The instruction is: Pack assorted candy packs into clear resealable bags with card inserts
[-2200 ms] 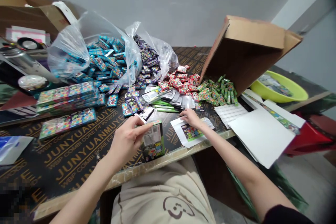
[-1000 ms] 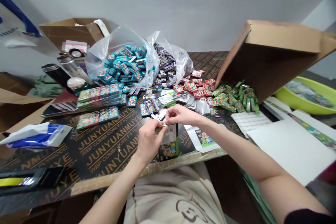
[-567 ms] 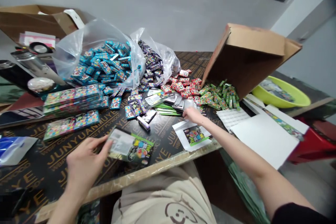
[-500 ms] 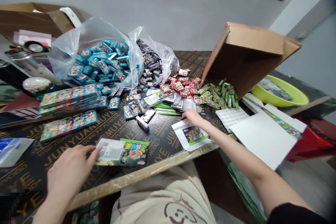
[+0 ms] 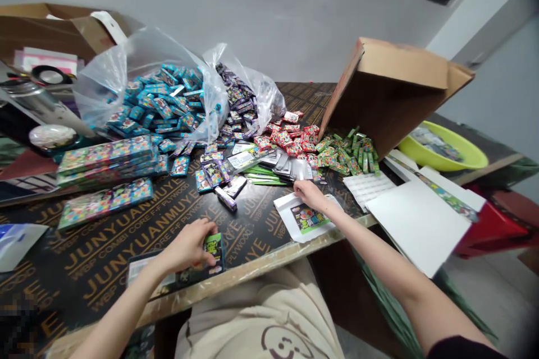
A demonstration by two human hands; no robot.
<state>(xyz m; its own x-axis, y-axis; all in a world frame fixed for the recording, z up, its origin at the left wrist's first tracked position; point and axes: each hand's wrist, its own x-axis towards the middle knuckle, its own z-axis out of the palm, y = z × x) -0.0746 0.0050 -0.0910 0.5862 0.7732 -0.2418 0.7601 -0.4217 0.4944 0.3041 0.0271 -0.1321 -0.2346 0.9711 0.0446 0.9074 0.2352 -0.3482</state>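
Observation:
My left hand (image 5: pixel 191 247) lies over the right part of a flat printed packet (image 5: pixel 217 252) near the table's front edge. Thumb and fingers curl over it, hiding its middle; its pale left end shows under my forearm. My right hand (image 5: pixel 309 193) has its fingers closed at the upper edge of a white sheet (image 5: pixel 288 216) bearing a dark and green printed card (image 5: pixel 309 220). Just beyond those fingertips lies a pile of clear packets and green-edged cards (image 5: pixel 269 174). Several small purple boxes (image 5: pixel 226 199) lie between the hands, farther back.
Clear bags hold blue boxes (image 5: pixel 164 98) and purple boxes (image 5: pixel 240 92). Loose red packs (image 5: pixel 286 137) and green packs (image 5: pixel 357 151) lie before a tilted carton (image 5: pixel 396 67). Stacked wrapped packs (image 5: pixel 105 157) stand left. A yellow basin (image 5: pixel 475 162) and white card (image 5: pixel 416 224) are right.
My left hand has moved right, from the packet's left end to its right part. The packet has shifted left and toward the front edge. My right hand stays at the white sheet.

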